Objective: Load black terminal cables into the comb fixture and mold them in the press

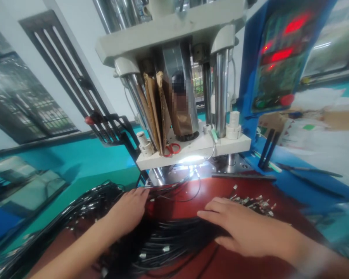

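My left hand (130,209) is closed, with its fingers bent over thin black cables (174,187) that run from its fingertips toward the lit gap of a press. Its thumb is hidden. My right hand (235,224) hovers over the right end of a bundle of black cables (180,234), fingers stretched and thumb apart. Small metal connectors (254,203) are heaped just past the right hand. Another thick bundle of black cables (90,205) lies beyond my left forearm. All this rests on a reddish-brown tabletop (221,190).
The press's white plate (229,144) stands ahead, bearing red-handled scissors (172,149) and upright cardboard (155,112). To the right are a blue control box (251,58) with red displays and dark long-handled pliers (308,174). A black slotted metal bracket (72,69) stands at left.
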Motion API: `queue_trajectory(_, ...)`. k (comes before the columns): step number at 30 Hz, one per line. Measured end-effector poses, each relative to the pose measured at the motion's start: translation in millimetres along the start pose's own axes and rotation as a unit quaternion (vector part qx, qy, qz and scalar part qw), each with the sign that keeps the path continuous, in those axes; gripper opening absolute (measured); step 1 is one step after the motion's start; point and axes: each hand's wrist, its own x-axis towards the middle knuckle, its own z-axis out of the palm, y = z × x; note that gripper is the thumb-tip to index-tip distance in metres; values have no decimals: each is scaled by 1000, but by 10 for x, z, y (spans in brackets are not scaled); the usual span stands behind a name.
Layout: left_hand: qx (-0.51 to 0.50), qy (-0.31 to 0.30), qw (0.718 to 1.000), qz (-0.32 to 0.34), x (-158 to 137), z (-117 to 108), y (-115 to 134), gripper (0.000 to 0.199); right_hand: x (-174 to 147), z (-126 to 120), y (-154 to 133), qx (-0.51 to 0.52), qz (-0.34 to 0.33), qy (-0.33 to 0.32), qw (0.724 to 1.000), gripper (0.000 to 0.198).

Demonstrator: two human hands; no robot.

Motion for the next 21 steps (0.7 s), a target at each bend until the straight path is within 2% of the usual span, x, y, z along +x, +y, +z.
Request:
queue_trajectory(3, 29, 75, 996, 47, 156, -201, 369, 48, 21, -71, -42, 5, 4, -10, 1000, 65)
queue_trajectory(6, 2, 130, 988, 83, 348, -384, 758, 44, 52, -76, -80, -13, 10, -8, 1000, 65)
queue_trajectory(10, -33, 171, 959, 226, 669, -412, 1021, 45, 73, 54, -99, -69, 2, 17, 997, 72)
queue_trajectory(12, -27, 160, 956, 244, 828, -348, 1044, 38, 78, 122, -90, -116, -1, 30, 993, 75)
queue_trajectory(15, -31, 119, 970, 208, 972, -239, 989, 28, 72, 165, -47, -175, -10, 35, 984, 69)
queue_trajectory(21, -113, 122, 970, 177, 865, -74, 708, 26, 14, 137, 140, -169, -16, 39, 985, 61)
